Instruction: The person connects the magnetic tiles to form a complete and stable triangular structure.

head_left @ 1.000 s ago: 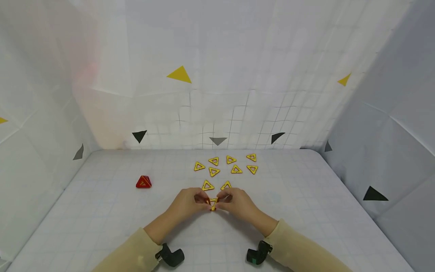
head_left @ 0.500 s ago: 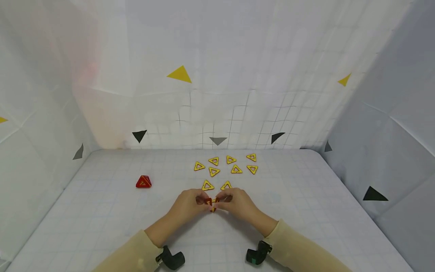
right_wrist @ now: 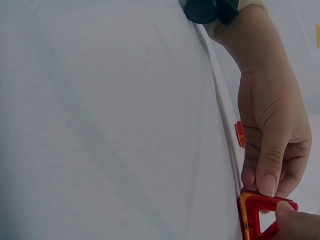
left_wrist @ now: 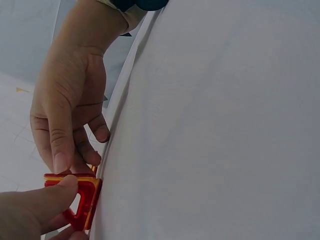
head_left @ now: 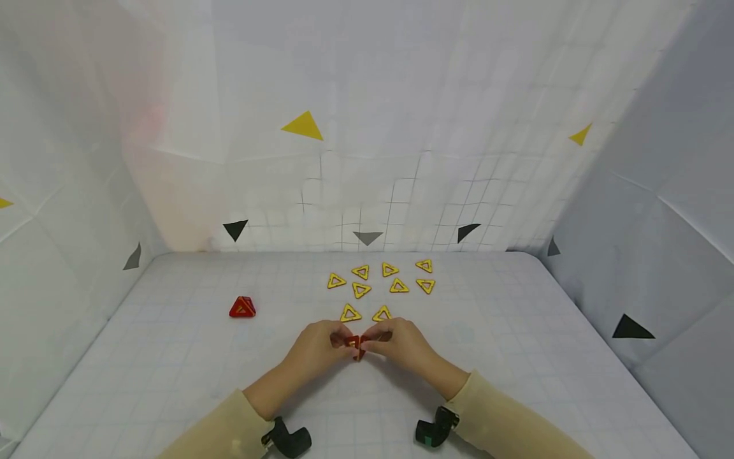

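In the head view, my left hand (head_left: pixel 315 347) and right hand (head_left: pixel 400 344) meet at the near middle of the table, fingertips almost together. Between them they pinch joined triangular magnetic tiles (head_left: pixel 359 349), mostly red with yellow edges. The right wrist view has these tiles (right_wrist: pixel 250 215) standing at an angle to one another, with an open middle. My left hand (right_wrist: pixel 272 115) holds one side by thumb and fingers; my right thumb (right_wrist: pixel 295 220) presses the other face. In the left wrist view, the right hand (left_wrist: pixel 70 95) pinches the tiles' (left_wrist: pixel 89 195) far side.
Two yellow triangle tiles (head_left: pixel 350 313) (head_left: pixel 381 313) lie just beyond my hands, with several more (head_left: pixel 399 285) farther back. A red pyramid of tiles (head_left: pixel 243 307) stands to the left. White sheeting (head_left: pixel 367 191) walls in the white table (head_left: pixel 189 357).
The tiles in my hands have folded together: a yellow triangle face showed upright between the fingers earlier, and now red faces meet there. Both hands stay almost in place.
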A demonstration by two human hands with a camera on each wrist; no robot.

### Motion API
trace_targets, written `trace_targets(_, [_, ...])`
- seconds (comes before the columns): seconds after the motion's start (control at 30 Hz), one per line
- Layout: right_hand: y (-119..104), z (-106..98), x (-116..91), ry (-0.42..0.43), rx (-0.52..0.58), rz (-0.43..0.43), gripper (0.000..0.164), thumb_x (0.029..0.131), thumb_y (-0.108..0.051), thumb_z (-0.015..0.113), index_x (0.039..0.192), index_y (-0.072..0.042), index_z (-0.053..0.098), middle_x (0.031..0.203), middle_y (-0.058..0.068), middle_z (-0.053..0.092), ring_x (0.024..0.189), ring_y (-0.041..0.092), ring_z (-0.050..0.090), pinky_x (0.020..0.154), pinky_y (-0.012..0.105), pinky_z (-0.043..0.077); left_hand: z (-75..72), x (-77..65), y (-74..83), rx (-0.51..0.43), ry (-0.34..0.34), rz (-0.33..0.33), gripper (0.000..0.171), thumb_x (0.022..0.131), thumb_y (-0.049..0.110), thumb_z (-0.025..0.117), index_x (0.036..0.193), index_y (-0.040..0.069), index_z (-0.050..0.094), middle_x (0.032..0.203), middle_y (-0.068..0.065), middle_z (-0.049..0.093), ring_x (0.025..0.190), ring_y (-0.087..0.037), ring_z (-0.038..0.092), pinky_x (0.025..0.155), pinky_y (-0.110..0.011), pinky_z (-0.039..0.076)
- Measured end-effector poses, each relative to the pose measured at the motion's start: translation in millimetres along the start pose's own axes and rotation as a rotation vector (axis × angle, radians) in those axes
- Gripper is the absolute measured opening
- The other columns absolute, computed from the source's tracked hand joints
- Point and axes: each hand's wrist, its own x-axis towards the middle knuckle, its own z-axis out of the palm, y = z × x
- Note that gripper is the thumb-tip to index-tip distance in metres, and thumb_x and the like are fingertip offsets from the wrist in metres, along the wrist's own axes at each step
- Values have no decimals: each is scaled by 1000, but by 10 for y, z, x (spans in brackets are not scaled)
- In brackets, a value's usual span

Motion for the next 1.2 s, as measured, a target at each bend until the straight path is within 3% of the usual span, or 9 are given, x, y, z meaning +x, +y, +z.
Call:
trace_targets(0.33, [12, -113, 1, -7, -73, 33, 14, 89, -27, 78, 99, -18, 78, 87, -10, 69, 80, 8, 62, 69, 28, 51, 109, 2, -13, 46, 51, 12, 41, 75, 41, 88, 99, 12, 73, 80, 2, 58, 73, -11, 50, 63, -27, 42])
trace_targets(0.6, [35, -303, 96, 37, -98, 96, 8, 91, -19, 75, 99, -17, 77, 95, -9, 68, 86, 12, 60, 72, 32, 49, 140, -21, 58, 77, 73, 4, 38, 76, 34, 88, 99, 10, 71, 82, 0, 54, 74, -12, 48, 65, -27, 41])
trace_targets(0.87, [222, -343, 197, 37, -104, 129, 12, 90, -17, 76, 102, -18, 75, 102, -6, 67, 91, 13, 60, 73, 32, 50, 106, -45, 62, 49, 22, -3, 36, 80, 32, 86, 106, 13, 70, 93, 3, 60, 85, -14, 56, 77, -33, 48])
trace_targets(1.07, [350, -350, 261, 62, -138, 149, 22, 87, -17, 80, 108, -21, 73, 110, -5, 65, 98, 15, 59, 78, 33, 51, 73, -23, -11, -31, -44, 24, 35, 81, 28, 85, 110, 16, 69, 103, 5, 64, 95, -14, 61, 87, -39, 51])
trace_targets(1.2, [409, -365, 310, 51, -148, 117, 28, 86, -15, 80, 112, -20, 72, 118, -3, 64, 103, 18, 59, 83, 35, 52, 56, 7, -81, -91, -93, 34, 33, 82, 27, 84, 110, 18, 69, 104, 8, 66, 98, -12, 63, 91, -40, 51])
